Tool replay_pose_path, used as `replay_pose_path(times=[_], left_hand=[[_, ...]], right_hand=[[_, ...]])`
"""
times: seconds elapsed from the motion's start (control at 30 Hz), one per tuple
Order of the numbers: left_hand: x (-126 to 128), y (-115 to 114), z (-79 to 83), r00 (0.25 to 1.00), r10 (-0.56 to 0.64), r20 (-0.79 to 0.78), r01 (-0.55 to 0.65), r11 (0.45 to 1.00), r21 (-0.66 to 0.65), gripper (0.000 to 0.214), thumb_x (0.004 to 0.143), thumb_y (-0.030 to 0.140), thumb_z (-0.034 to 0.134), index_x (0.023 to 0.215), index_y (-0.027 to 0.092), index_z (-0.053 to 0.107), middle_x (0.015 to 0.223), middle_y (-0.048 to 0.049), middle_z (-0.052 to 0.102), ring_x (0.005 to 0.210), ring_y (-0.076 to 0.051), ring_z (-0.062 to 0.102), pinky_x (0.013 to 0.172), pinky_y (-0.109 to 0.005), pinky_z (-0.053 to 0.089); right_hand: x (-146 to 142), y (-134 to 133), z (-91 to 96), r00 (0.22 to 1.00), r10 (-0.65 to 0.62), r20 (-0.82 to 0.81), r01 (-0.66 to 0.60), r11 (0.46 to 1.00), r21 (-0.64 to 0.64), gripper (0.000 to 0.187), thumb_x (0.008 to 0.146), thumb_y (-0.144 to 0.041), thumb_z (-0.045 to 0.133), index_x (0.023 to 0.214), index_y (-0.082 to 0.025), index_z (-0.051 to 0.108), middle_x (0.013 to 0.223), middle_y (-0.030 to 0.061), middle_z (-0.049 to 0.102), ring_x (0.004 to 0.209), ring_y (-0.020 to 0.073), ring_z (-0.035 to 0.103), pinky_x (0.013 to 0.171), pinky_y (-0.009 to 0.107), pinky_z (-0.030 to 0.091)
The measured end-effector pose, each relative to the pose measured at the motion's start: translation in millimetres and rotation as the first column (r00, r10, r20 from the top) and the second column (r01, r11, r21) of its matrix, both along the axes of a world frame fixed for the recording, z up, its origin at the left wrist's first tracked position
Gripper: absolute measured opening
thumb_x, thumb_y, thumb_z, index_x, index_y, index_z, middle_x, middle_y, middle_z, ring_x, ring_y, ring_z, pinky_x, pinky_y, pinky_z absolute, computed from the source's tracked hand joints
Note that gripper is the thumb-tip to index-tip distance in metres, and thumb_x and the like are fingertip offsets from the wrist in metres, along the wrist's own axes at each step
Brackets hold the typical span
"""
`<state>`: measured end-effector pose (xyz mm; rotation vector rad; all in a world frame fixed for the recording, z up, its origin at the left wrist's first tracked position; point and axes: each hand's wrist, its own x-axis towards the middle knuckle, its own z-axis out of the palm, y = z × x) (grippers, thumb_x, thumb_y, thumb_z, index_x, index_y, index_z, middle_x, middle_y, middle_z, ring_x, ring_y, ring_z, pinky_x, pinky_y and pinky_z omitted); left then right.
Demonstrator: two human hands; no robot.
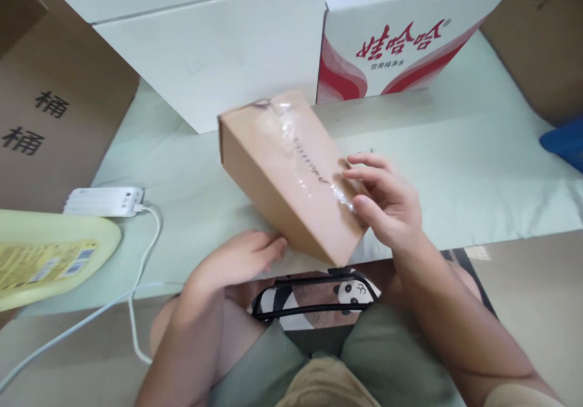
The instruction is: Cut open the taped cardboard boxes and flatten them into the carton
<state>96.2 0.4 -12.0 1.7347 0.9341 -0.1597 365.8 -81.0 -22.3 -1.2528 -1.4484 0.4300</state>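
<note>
A small brown cardboard box [282, 176] sealed with clear tape is tilted above a pale green mat [478, 170]. My left hand [239, 258] supports the box from below at its near left side, fingers curled under it. My right hand [387, 197] is at the box's right end, with thumb and fingertips pinching at the crinkled clear tape [341, 188] there. The box's top face shows the tape strip running along it.
A large white carton [214, 48] and a white carton with red print [401, 36] stand behind. Brown cartons sit at far left [50, 115] and right [542, 36]. A white power bank [104, 201] with its cable, a yellow object [45, 258], a blue item [565, 143] and a panda-print bag [319, 297] lie nearby.
</note>
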Motion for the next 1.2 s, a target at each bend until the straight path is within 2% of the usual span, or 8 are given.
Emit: replay_pose_path(times=[0.13, 0.2, 0.33, 0.4, 0.5, 0.83, 1.0, 1.2], left_hand=[[-8, -29, 45.9, 0.919, -0.230, 0.320, 0.158, 0.959, 0.235, 0.034, 0.103, 0.049, 0.055, 0.089, 0.029, 0.079, 0.072, -0.0009, 0.076, 0.061, -0.018, 0.069, 0.062, -0.030, 0.057], [-10, -39, 56.9, 0.756, -0.072, 0.651, -0.212, 0.914, 0.347, 0.031, 0.105, 0.044, 0.055, 0.085, 0.030, 0.075, 0.060, 0.0012, 0.068, 0.050, -0.017, 0.062, 0.053, -0.033, 0.055], [-6, -21, 34.3, 0.480, 0.002, 0.878, -0.789, 0.439, 0.430, 0.013, 0.097, 0.034, 0.067, 0.093, 0.029, 0.078, 0.072, -0.0009, 0.067, 0.071, -0.021, 0.067, 0.075, -0.046, 0.062], [-4, -3, 10.1, 0.627, -0.037, 0.778, -0.719, 0.355, 0.597, 0.019, 0.094, 0.031, 0.070, 0.111, 0.030, 0.077, 0.112, -0.0042, 0.076, 0.119, -0.028, 0.069, 0.113, -0.056, 0.053], [-5, 16, -20.4, 0.781, -0.044, 0.623, -0.578, 0.330, 0.747, 0.027, 0.098, 0.036, 0.062, 0.121, 0.029, 0.073, 0.134, -0.0065, 0.070, 0.138, -0.033, 0.058, 0.123, -0.059, 0.043], [-1, 17, -35.7, 0.792, -0.054, 0.608, -0.573, 0.276, 0.772, 0.034, 0.103, 0.043, 0.047, 0.120, 0.028, 0.072, 0.128, -0.0084, 0.070, 0.132, -0.033, 0.058, 0.122, -0.057, 0.039], [6, 11, -39.6, 0.762, -0.051, 0.646, -0.620, 0.231, 0.750, 0.035, 0.105, 0.043, 0.042, 0.120, 0.028, 0.071, 0.126, -0.0083, 0.070, 0.129, -0.031, 0.059, 0.120, -0.055, 0.040], [8, 8, -39.7, 0.775, -0.041, 0.631, -0.607, 0.228, 0.761, 0.037, 0.105, 0.043, 0.040, 0.120, 0.028, 0.070, 0.127, -0.0090, 0.069, 0.129, -0.033, 0.059, 0.121, -0.058, 0.039]], right_hand=[[-11, 4, -0.3, 0.988, 0.151, 0.028, -0.148, 0.986, -0.082, 0.021, 0.098, -0.035, 0.066, 0.114, -0.027, 0.077, 0.128, 0.0099, 0.075, 0.114, 0.0249, 0.073, 0.093, 0.041, 0.065], [-17, 6, -3.2, 0.977, 0.213, 0.016, -0.211, 0.973, -0.097, 0.022, 0.098, -0.035, 0.066, 0.116, -0.028, 0.076, 0.130, 0.0096, 0.074, 0.120, 0.0254, 0.072, 0.103, 0.044, 0.062], [-22, 8, -10.0, 0.970, 0.239, -0.035, -0.241, 0.965, -0.101, 0.020, 0.098, -0.034, 0.065, 0.116, -0.028, 0.073, 0.128, 0.0099, 0.073, 0.122, 0.0261, 0.071, 0.102, 0.045, 0.060], [-22, 8, -12.3, 0.969, 0.244, -0.048, -0.247, 0.964, -0.102, 0.019, 0.098, -0.033, 0.065, 0.115, -0.028, 0.072, 0.128, 0.0101, 0.073, 0.122, 0.0258, 0.070, 0.099, 0.043, 0.060], [-21, 7, -14.0, 0.967, 0.251, -0.049, -0.255, 0.962, -0.100, 0.019, 0.099, -0.030, 0.065, 0.117, -0.030, 0.071, 0.128, 0.0084, 0.072, 0.126, 0.0243, 0.068, 0.104, 0.042, 0.057], [3, -9, -17.1, 0.997, 0.030, 0.077, -0.017, 0.986, -0.166, 0.017, 0.100, -0.039, 0.060, 0.107, -0.027, 0.071, 0.108, 0.0084, 0.076, 0.105, 0.0264, 0.073, 0.093, 0.045, 0.060], [44, -4, -42.6, 0.824, -0.340, 0.452, 0.516, 0.780, -0.354, 0.037, 0.084, -0.039, 0.067, 0.116, -0.022, 0.073, 0.114, 0.0154, 0.069, 0.107, 0.0362, 0.069, 0.096, 0.059, 0.058], [64, 3, -63.6, 0.743, -0.273, 0.611, 0.607, 0.659, -0.444, 0.056, 0.080, -0.035, 0.064, 0.134, -0.021, 0.071, 0.122, 0.0186, 0.061, 0.089, 0.0319, 0.067, 0.087, 0.058, 0.059]])
